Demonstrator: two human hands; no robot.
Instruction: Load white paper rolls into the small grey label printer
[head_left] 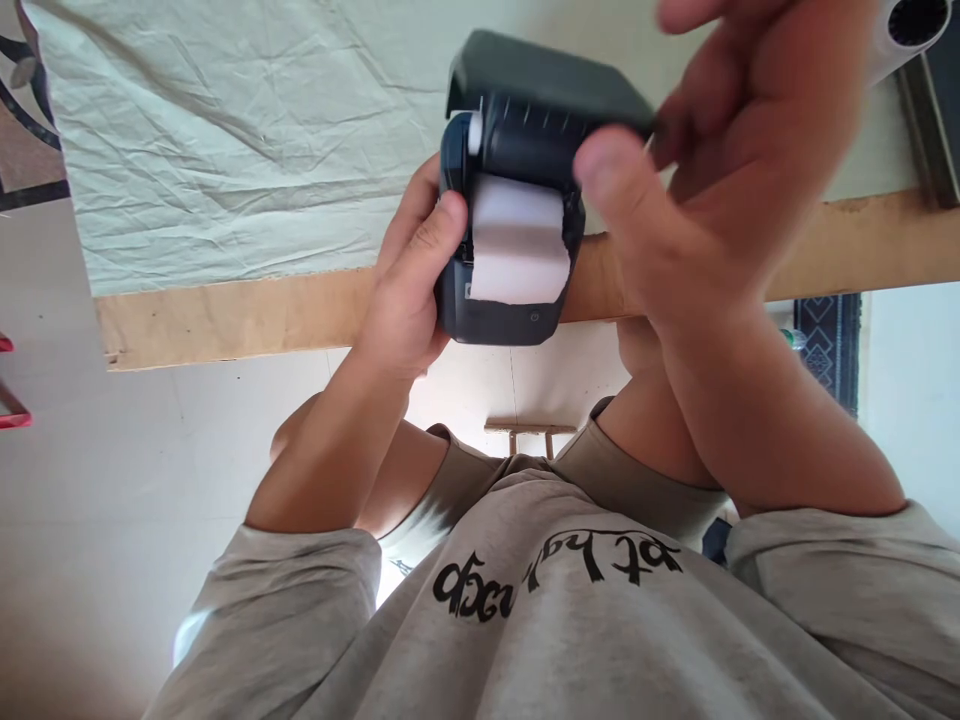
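A small dark receipt printer [501, 315] is held above the table's front edge with its lid [540, 75] swung open. A white paper roll [517, 240] lies in its bay, with paper hanging over the front. My left hand [412, 290] grips the printer's left side, thumb on the edge by the roll. My right hand [720, 160] is blurred at the right, with fingers on the open lid's right end and the thumb near the paper.
The table [225, 320] has a bare wooden front edge and a wrinkled pale cloth [225, 130] over its top. A white device [911, 30] sits at the top right corner. Pale floor and a patterned mat [825, 340] lie below.
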